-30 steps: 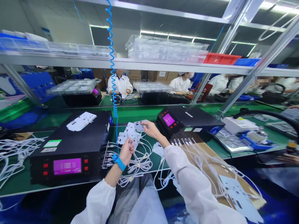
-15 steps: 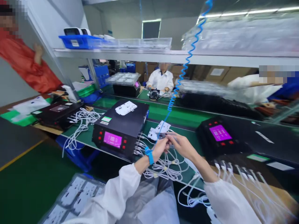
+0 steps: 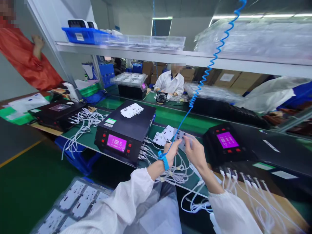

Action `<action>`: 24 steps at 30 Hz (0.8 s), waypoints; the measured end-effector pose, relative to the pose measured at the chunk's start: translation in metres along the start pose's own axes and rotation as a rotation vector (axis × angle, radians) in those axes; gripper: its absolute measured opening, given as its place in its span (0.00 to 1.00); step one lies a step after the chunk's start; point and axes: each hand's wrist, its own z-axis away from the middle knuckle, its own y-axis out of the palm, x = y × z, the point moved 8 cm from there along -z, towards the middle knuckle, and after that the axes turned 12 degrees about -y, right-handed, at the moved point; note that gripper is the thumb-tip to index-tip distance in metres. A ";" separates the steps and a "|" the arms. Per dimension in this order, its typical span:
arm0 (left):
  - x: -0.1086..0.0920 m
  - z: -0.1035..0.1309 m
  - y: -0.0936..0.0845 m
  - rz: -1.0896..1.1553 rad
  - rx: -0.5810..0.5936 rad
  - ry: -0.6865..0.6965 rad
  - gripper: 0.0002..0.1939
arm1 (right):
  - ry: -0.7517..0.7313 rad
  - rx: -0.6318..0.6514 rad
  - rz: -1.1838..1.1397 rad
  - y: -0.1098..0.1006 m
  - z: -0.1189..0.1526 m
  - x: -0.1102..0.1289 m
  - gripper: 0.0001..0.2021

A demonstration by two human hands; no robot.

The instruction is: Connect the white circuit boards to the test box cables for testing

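Both hands meet over the desk (image 3: 170, 118) between 2 black testers. Left hand (image 3: 172, 152), blue wrist strap, and right hand (image 3: 193, 152) both pinch a small grey board (image 3: 183, 140), held just above a tangle of white cables (image 3: 170, 170). More boards (image 3: 164, 136) lie just behind, near the left tester (image 3: 126, 130).

**Item Count at the Bench**

Black test units with magenta screens: two, one left (image 3: 125, 128) and one right (image 3: 226, 143). A third black unit (image 3: 57, 112) sits at far left. White boards lying loose between the two units: two (image 3: 164, 136). Own hands in view: two, left (image 3: 172, 152) and right (image 3: 193, 152). Blue coiled cords: one (image 3: 207, 71). Seated persons in white at the far bench: one (image 3: 169, 85).
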 end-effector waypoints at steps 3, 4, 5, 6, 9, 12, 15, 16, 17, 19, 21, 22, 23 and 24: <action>0.002 -0.001 -0.001 -0.182 -0.017 0.050 0.32 | 0.181 -0.200 0.010 -0.022 -0.001 -0.026 0.33; 0.002 -0.002 -0.001 -0.240 -0.024 0.069 0.31 | 0.256 -0.280 -0.029 -0.028 -0.001 -0.035 0.33; 0.001 -0.002 -0.001 -0.297 -0.034 0.095 0.30 | 0.323 -0.370 -0.099 -0.032 -0.001 -0.044 0.33; -0.001 -0.002 0.000 -0.352 -0.043 0.127 0.28 | 0.379 -0.468 -0.197 -0.035 -0.001 -0.053 0.32; -0.010 -0.003 0.012 -0.528 -0.037 0.238 0.21 | 0.506 -0.683 -0.538 -0.027 -0.001 -0.069 0.27; -0.018 -0.005 0.029 -0.688 0.013 0.349 0.16 | 0.618 -0.732 -0.755 -0.007 -0.002 -0.075 0.22; -0.022 -0.010 0.042 -0.793 0.041 0.422 0.14 | 0.718 -0.803 -0.831 0.004 0.006 -0.081 0.17; -0.022 -0.011 0.044 -0.821 0.044 0.433 0.14 | 0.738 -0.825 -0.838 0.006 0.009 -0.084 0.16; -0.022 -0.013 0.046 -0.844 0.041 0.442 0.13 | 0.752 -0.841 -0.841 0.008 0.011 -0.086 0.15; -0.021 -0.015 0.048 -0.881 0.023 0.457 0.10 | 0.767 -0.857 -0.838 0.009 0.013 -0.090 0.14; -0.019 -0.017 0.049 -0.903 0.005 0.467 0.07 | 0.786 -0.869 -0.834 0.011 0.015 -0.095 0.14; -0.018 -0.017 0.050 -0.909 -0.001 0.469 0.07 | 0.798 -0.876 -0.831 0.011 0.016 -0.098 0.14; -0.017 -0.017 0.051 -0.910 -0.004 0.470 0.06 | 0.809 -0.882 -0.829 0.012 0.017 -0.101 0.14; -0.016 -0.016 0.052 -0.906 -0.005 0.471 0.06 | 0.819 -0.887 -0.827 0.013 0.018 -0.104 0.13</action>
